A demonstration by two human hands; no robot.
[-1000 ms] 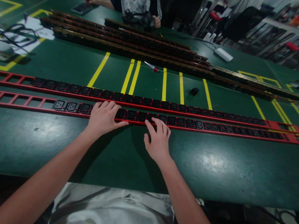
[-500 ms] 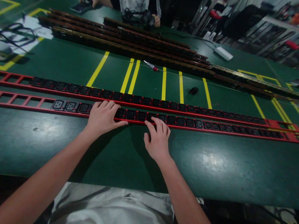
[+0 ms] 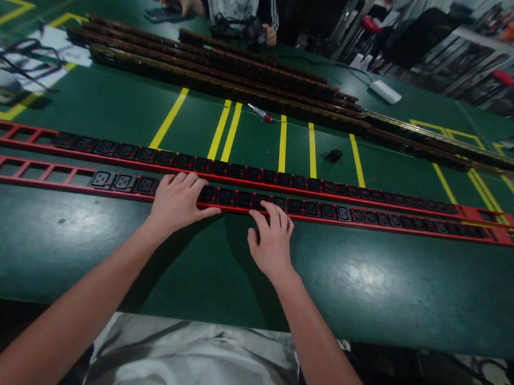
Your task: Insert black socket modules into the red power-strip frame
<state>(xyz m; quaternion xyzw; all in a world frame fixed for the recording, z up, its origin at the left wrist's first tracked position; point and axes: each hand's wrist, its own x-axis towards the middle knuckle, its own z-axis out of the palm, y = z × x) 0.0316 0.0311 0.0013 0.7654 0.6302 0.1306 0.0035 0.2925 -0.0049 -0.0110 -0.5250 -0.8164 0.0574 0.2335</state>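
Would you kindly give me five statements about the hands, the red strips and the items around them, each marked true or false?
1. The left hand is at the nearer red strip. True.
2. The right hand is holding the small black piece. False: its fingers are at the nearer red strip, and the piece lies apart on the table.
3. The farther red strip has open slots toward its left end. True.
4. The red-tipped pen-like item lies between the two red strips. False: it lies beyond the farther one.
5. A co-worker's hand is at a dark flat device. True.
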